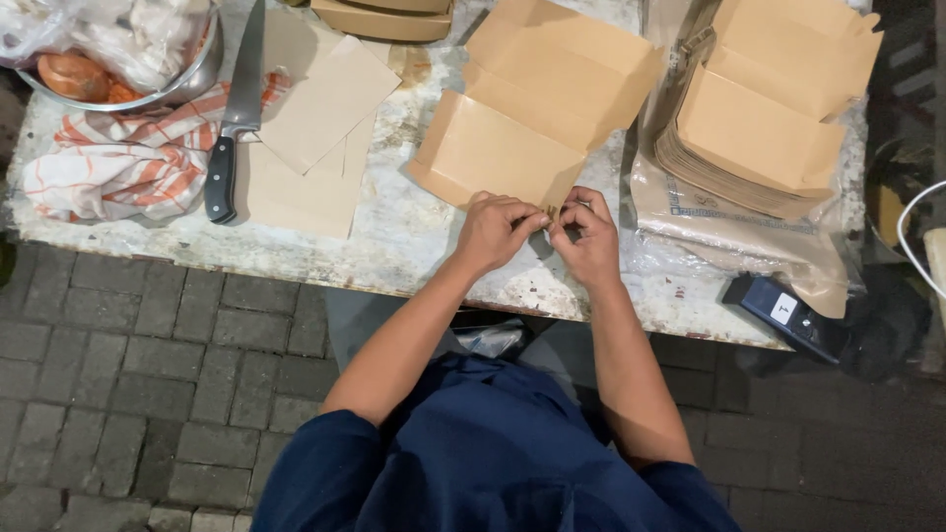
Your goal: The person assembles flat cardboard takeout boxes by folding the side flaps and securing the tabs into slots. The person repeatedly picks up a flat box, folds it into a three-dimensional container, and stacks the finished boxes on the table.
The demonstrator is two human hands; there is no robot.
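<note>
Both hands, left hand (493, 229) and right hand (588, 236), pinch the flat kraft box (537, 108) corner; uneven pulling could tear it.

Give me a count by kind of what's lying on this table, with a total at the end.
Flat brown box being folded by the left hand and right hand: 1
Stack of flat brown boxes in plastic wrap: 1
Loose brown paper sheets, overlapping: about 3
Knife: 1
Striped cloth: 1
Metal bowl: 1
Total: about 8
</note>
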